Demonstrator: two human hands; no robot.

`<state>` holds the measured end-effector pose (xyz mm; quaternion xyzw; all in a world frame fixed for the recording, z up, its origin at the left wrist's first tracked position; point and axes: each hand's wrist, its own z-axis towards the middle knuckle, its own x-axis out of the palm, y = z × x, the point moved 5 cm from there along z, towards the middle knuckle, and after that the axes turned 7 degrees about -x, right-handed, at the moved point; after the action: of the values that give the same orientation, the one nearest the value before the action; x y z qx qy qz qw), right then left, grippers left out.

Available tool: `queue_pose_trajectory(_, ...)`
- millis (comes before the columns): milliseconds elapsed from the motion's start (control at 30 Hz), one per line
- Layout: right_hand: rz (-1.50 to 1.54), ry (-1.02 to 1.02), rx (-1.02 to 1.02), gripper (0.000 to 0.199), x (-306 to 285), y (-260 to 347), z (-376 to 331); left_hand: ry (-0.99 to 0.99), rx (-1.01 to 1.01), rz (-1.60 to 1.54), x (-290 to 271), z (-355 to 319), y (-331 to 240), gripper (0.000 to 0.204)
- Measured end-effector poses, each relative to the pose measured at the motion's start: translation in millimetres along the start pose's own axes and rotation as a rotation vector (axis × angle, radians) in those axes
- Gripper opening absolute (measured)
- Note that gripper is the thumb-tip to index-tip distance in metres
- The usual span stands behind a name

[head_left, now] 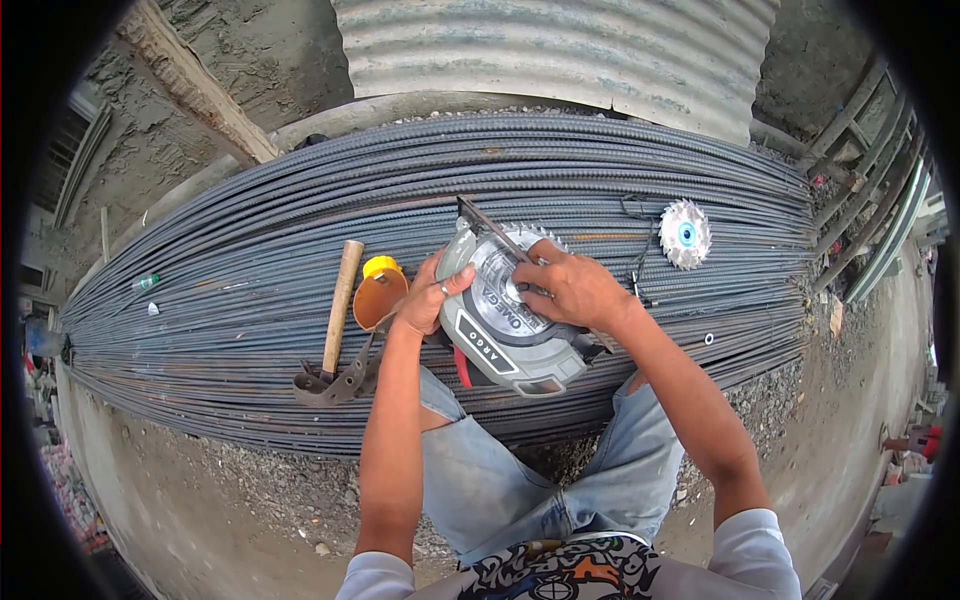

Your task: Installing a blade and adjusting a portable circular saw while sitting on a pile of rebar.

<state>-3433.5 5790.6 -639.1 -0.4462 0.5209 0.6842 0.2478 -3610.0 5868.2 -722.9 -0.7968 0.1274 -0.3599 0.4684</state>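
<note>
A grey circular saw [520, 372] lies tilted across the rebar in front of me, its toothed blade [490, 285] facing up. My left hand [432, 295] is wrapped round the saw's left side, thumb on the guard near the blade. Over the blade's centre, my right hand [578, 290] has its fingers curled and pinched at the hub. Whatever small part they hold is hidden. To the right, a second saw blade [685, 235] with a blue middle rests flat on the bars. Left of the saw are a brown leather pouch [380, 302] with a yellow object [382, 266] in it and a wooden-handled tool [343, 305].
Long bundled rebar [250, 240] spans the scene under everything. A tool belt [350, 384] lies at the left, a small white ring [709, 339] at the right. Corrugated metal sheet [560, 50] covers the far side; a timber post [195, 85] leans far left. Gravel [290, 490] borders the near side.
</note>
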Motion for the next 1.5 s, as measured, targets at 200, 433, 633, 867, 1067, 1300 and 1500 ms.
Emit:
queue_pose_trajectory(200,-0.017,-0.069,0.066,0.027,1.4,1.2,-0.9,0.001,0.001,0.006,-5.4,4.6,6.1,0.062)
queue_pose_trajectory(433,-0.04,-0.161,0.116,0.025,17.5,-3.6,4.5,-0.038,0.004,0.054,-14.6,4.9,10.0,0.064)
queue_pose_trajectory(633,0.018,-0.138,0.013,0.028,13.8,-8.1,-5.6,-0.03,-0.012,0.07,-11.0,6.1,9.3,0.065)
queue_pose_trajectory(867,0.076,-0.133,0.023,0.027,11.3,-8.7,-7.6,-0.059,-0.004,0.085,-14.1,4.0,9.3,0.067)
queue_pose_trajectory(1067,0.06,-0.144,0.057,0.028,13.0,-7.2,-5.9,-0.085,0.004,0.091,-10.0,1.6,9.0,0.069)
queue_pose_trajectory(1300,-0.011,-0.145,0.035,0.029,16.4,-8.4,1.3,-0.083,0.004,0.09,-13.3,2.1,7.2,0.072)
queue_pose_trajectory(1500,0.004,-0.086,-0.028,0.027,13.0,-10.6,-1.6,-0.089,-0.01,0.097,-15.6,3.1,8.3,0.072)
